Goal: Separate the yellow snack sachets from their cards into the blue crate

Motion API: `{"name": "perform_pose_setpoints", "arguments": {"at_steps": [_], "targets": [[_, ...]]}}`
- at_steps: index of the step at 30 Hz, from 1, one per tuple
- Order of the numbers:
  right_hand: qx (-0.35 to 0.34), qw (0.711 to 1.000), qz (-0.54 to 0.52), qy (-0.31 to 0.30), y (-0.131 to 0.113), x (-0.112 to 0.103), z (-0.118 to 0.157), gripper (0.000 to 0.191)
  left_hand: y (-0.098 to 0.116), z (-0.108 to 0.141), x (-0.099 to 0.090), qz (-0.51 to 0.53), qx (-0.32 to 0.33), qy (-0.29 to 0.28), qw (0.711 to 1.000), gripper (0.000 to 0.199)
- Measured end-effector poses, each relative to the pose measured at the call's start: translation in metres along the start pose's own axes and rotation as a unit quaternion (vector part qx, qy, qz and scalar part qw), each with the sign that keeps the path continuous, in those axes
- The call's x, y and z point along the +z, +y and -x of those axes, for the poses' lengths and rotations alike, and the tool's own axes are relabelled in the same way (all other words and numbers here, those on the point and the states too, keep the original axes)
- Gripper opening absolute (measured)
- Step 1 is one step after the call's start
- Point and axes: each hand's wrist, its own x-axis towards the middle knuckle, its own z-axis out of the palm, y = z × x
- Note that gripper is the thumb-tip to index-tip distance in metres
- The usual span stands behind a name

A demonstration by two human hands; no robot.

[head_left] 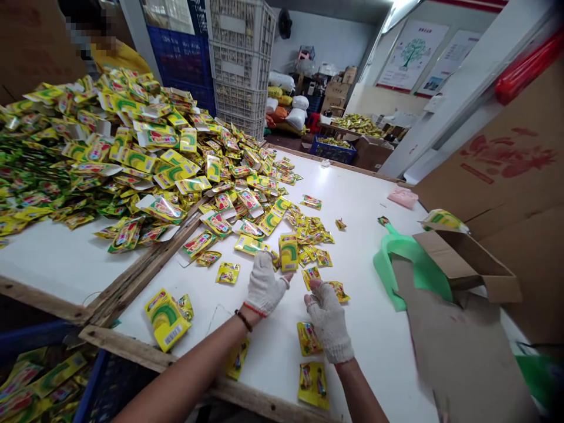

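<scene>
My left hand (265, 286), in a white fingerless work glove, is over the table with its thumb spread toward the lower edge of a small yellow-green box (288, 251). Its other fingers are partly hidden, and I see no firm grip on the box. To the right, my gloved right hand (329, 324) has its fingers apart, close beside a small yellow packet (338, 291). Another packet (311, 277) lies just ahead of its fingertips. Below that hand are two more packets, one (309, 339) beside the palm and one (314, 385) near the table edge.
A large heap of boxes and packets (145, 141) covers the left side, across a wooden strip (145, 264). One box (166, 320) lies at front left. At right are a green dustpan (388, 264), cardboard (458, 352) and an open carton (467, 258). Someone in yellow is behind the heap.
</scene>
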Motion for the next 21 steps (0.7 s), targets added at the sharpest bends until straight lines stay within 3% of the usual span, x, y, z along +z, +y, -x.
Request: {"name": "perform_pose_setpoints", "arguments": {"at_steps": [5, 9, 12, 16, 18, 21], "targets": [[-0.003, 0.999, 0.014, 0.039, 0.015, 0.011, -0.006, 0.045, 0.014, -0.054, 0.003, -0.107, 0.008, -0.093, 0.990, 0.059], [0.001, 0.998, 0.031, 0.055, 0.035, 0.017, 0.000, 0.045, 0.033, -0.066, 0.021, -0.132, 0.025, -0.155, 0.979, 0.058], [-0.007, 0.998, 0.025, 0.053, 0.042, 0.015, -0.001, 0.046, 0.044, -0.063, 0.025, -0.131, 0.035, -0.188, 0.973, 0.045], [0.037, 0.996, -0.047, 0.069, 0.035, 0.011, -0.007, 0.046, 0.043, -0.051, 0.003, -0.072, 0.044, -0.208, 0.974, 0.040], [0.068, 0.989, -0.130, 0.031, 0.024, 0.012, -0.008, 0.048, 0.035, -0.037, -0.014, -0.021, 0.062, -0.227, 0.972, 0.038], [0.073, 0.970, -0.219, -0.080, 0.003, 0.012, -0.003, 0.045, 0.016, 0.000, -0.032, 0.145, 0.079, -0.273, 0.948, 0.029]]}}
